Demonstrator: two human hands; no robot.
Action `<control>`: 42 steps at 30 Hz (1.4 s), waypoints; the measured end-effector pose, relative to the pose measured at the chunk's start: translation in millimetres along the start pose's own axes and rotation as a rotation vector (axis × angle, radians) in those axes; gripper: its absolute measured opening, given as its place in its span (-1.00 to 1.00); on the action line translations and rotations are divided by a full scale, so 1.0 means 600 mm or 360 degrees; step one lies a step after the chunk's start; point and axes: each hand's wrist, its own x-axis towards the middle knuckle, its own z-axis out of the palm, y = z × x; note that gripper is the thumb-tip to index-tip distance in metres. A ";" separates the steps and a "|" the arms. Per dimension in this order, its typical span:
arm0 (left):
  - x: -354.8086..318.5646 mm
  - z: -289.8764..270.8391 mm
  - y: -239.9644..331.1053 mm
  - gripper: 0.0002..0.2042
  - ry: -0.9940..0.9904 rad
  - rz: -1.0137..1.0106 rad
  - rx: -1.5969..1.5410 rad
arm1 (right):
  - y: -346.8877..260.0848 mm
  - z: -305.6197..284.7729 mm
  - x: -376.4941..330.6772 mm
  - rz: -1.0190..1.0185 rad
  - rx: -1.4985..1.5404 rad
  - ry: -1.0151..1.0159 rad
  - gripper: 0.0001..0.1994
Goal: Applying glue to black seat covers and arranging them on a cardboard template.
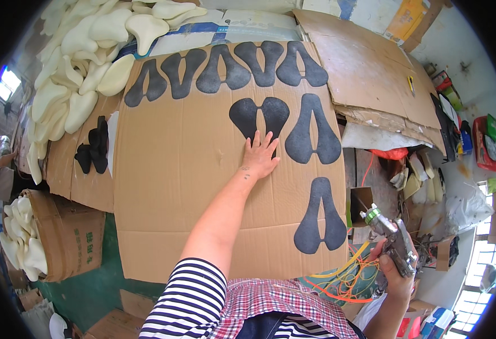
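My left hand (261,157) rests on the lower end of a black, two-lobed cut-out piece (274,114), fingers stretched out and spread. That piece lies flat on a big brown cardboard sheet (180,186), its wide lobes pointing away from me. Off the sheet's right edge, my right hand (396,279) is wrapped round a metal spray gun (393,240) with a green ring near its nozzle. Similar black pieces run in a row along the far edge, among them one at the far right corner (301,68). Two more, an upper one (313,133) and a lower one (319,220), line the right side.
Cream foam pads (84,68) are heaped at the far left, with more in a cardboard box (70,237) below. A few black pieces (95,144) lie left of the sheet. Stacked cardboard (372,73) stands far right. Yellow and orange hoses (349,277) tangle beneath the spray gun.
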 end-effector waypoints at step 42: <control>-0.109 0.016 0.027 -0.39 0.0106 0.0133 -0.0081 | -0.003 0.020 0.010 -0.0030 0.0144 -0.0326 -0.33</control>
